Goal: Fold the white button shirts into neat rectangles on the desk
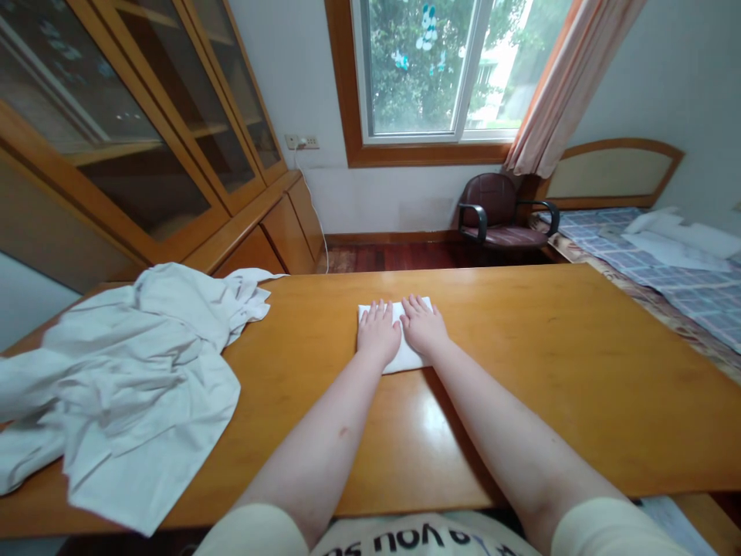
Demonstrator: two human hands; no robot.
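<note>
A small folded white cloth point(406, 357) lies in the middle of the wooden table point(556, 363). My left hand point(378, 330) rests flat on its left half, fingers stretched out and pointing away from me. Side by side with it, my right hand point(423, 324) presses flat on the right half of the cloth, fingers likewise extended. Neither hand grips anything. The hands cover most of the cloth; only its far corners and near edge show.
A heap of crumpled white fabric point(121, 386) covers the table's left end. Beyond the table stand a glass-fronted wooden cabinet point(144, 131), a dark armchair point(498, 212) under the window, and a bed point(665, 262) on the right.
</note>
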